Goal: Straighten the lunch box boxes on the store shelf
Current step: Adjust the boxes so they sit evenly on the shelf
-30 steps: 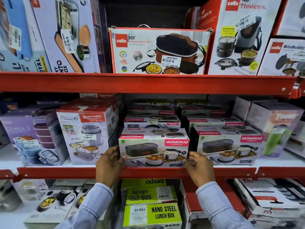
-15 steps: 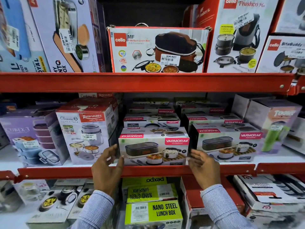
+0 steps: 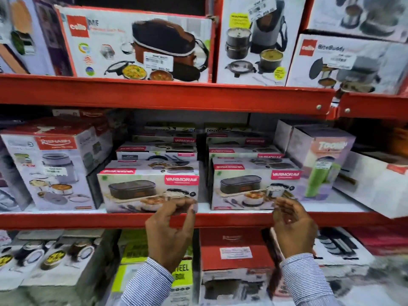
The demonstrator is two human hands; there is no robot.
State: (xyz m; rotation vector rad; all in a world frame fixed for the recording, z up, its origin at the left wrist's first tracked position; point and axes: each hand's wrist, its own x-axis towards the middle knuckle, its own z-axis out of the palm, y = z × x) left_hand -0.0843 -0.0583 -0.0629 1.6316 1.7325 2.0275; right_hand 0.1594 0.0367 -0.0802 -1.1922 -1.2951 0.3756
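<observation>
Two front Varmora lunch box boxes stand side by side on the middle red shelf [image 3: 88,220], with more stacked behind them. My left hand [image 3: 170,233] is in front of the lower right corner of the left Varmora box [image 3: 141,184], fingers curled and apart, fingertips at the box face. My right hand [image 3: 292,228] is at the lower right corner of the right Varmora box [image 3: 247,184], fingers loosely spread. Neither hand grips a box. A narrow dark gap separates the two boxes.
A tall Rishabh box [image 3: 50,171] stands left of the Varmora boxes, and a box showing a green tumbler [image 3: 320,164] stands to their right. A white box [image 3: 375,184] overhangs the shelf edge at far right. Cello boxes [image 3: 132,40] fill the shelf above. More boxes sit on the lower shelf [image 3: 236,252].
Both hands let go of the left Varmora box's sides and moved right. The left hand now sits at its right corner and the right hand at the neighbouring box. The view shifted right.
</observation>
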